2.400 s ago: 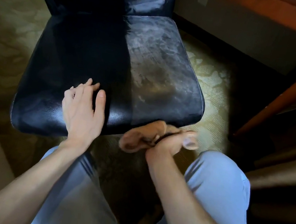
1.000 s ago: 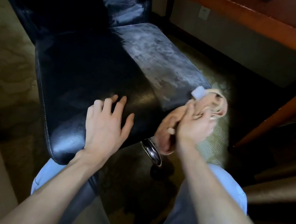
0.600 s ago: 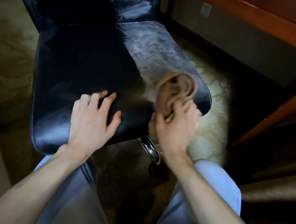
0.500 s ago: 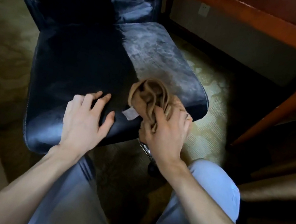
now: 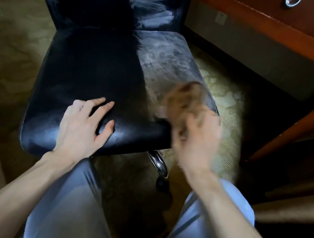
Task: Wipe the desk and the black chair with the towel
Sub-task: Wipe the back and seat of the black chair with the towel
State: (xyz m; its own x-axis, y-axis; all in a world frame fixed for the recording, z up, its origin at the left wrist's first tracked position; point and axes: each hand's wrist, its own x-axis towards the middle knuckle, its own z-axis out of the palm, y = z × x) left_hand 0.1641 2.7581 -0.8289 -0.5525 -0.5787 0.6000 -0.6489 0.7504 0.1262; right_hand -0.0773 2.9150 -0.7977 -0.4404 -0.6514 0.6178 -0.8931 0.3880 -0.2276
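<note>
The towel [image 5: 183, 100], one tan wad of soft cloth, sits on the seat of the black chair [image 5: 89, 71], at its front right corner. It is bunched in the right hand [image 5: 196, 137], whose blurred fingers look curled into it. The one chair has a glossy, leather-like seat with rounded corners, its right half dull grey and streaky. The left hand [image 5: 83, 125] lies flat near the front edge, fingers spread. One reddish wooden desk [image 5: 288, 36] stands behind, and one chrome leg [image 5: 158, 163] shows below the seat.

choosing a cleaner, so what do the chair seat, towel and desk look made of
Chair seat: black leather or faux leather, glossy; it shows sheen and a stitched edge. Towel: soft tan cloth, too blurred to tell the weave. Desk: reddish wood or veneer, smooth lacquered shine.
</note>
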